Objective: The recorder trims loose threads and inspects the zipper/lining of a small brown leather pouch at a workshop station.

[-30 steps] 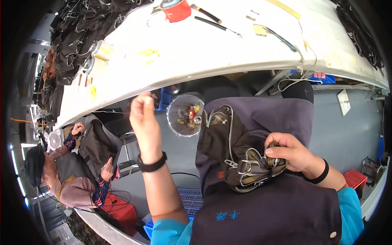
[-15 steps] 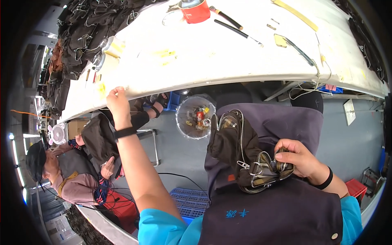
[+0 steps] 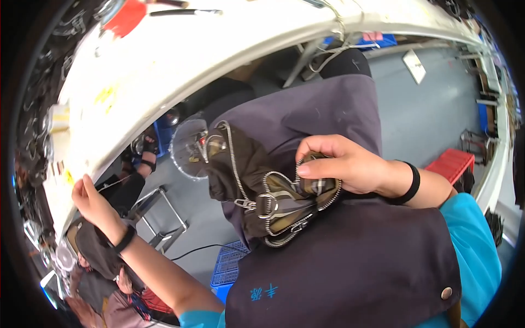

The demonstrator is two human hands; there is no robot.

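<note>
On my lap lies a dark brown bag [image 3: 249,164] with several silver zippers, a metal ring and a plaid lining showing at its opened edges. My right hand [image 3: 339,164] is closed round the bag's right end, thumb on top, pinching the zippered edge. My left hand [image 3: 93,205] is stretched far to the left, beside the white table's edge, its fingertips pinched together. A faint thin line shows by those fingers; what they hold is too small to make out. A dark purple apron [image 3: 339,257] covers my lap under the bag.
The white table [image 3: 147,65] curves across the front, with a red can [image 3: 124,19] and brushes on it. Below it stands a lined waste bin [image 3: 183,153]. Left are a metal stool frame [image 3: 178,210], a blue crate [image 3: 225,265] and a co-worker holding a dark bag [image 3: 98,249]. Right stands a red crate [image 3: 453,165].
The view has turned, so table and bin sit farther left. My left arm reaches lower and farther left in the picture, fingers still pinched. My right hand keeps its hold on the bag.
</note>
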